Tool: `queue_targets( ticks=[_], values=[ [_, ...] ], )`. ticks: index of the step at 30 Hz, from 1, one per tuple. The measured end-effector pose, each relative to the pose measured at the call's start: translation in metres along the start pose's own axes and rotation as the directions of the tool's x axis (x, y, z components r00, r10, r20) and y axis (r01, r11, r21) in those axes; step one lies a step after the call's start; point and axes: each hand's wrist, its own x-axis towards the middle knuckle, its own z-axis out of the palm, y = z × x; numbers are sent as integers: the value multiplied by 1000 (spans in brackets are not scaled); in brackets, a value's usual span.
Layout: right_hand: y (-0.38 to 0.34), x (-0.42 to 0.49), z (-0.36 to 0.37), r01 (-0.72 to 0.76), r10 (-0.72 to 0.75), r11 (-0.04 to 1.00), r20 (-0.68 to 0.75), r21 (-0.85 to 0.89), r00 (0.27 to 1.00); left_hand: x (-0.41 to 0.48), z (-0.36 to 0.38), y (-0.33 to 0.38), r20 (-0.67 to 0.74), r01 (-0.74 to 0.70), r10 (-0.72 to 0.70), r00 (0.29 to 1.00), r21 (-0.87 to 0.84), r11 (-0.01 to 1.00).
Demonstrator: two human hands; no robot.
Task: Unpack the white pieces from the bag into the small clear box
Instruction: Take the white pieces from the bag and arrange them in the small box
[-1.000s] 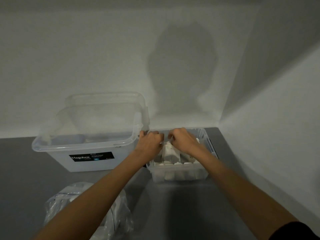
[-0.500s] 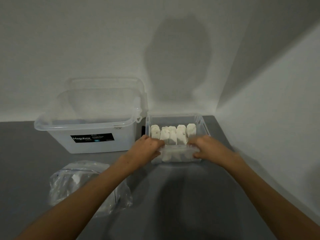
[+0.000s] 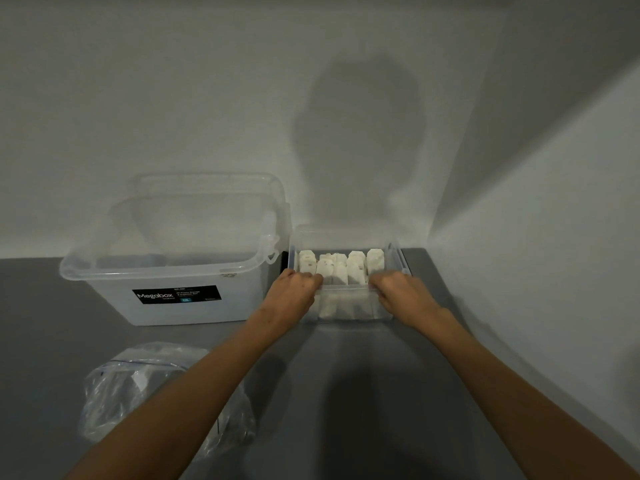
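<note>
Both hands are now resting at the near wall of the box, having drawn back from over its contents, where they were a second ago. Lower left: bag (image 3: 152, 386), clear plastic, lying slumped on the grey table (image 3: 363, 393) and partly hidden by the left forearm (whether anything is remaining inside cannot be told). Behind it: large clear tub (image 3: 104, 306), standing open, going unused. Centre: left hand (image 3: 294, 292), fingers curling over the near rim of the small clear box (image 3: 346, 288) at its left corner. Inside: white pieces (image 3: 341, 268), standing upright in tight rows. Right: right hand (image 3: 401, 294), gripping the same rim at the right corner. Handling note: the box is probably being squared up or shifted. Both hands should be moving evenly and keeping it level, or the upright pieces risk toppling.
</note>
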Motion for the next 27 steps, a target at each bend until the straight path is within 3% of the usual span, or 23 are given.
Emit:
queue_targets(
  ticks=[6,22,27],
  values=[
    [7,30,1,-17,18,999,20,-40,1000,23,1,-6,16,79,-80,997,55,995],
    [6,58,3,-23,26,997,35,-75,999,44,5,-23,45,68,-72,996,97,993],
    [4,57,3,-10,16,993,48,-119,999,38,2,-23,45,73,-72,996,-19,997]
  ],
)
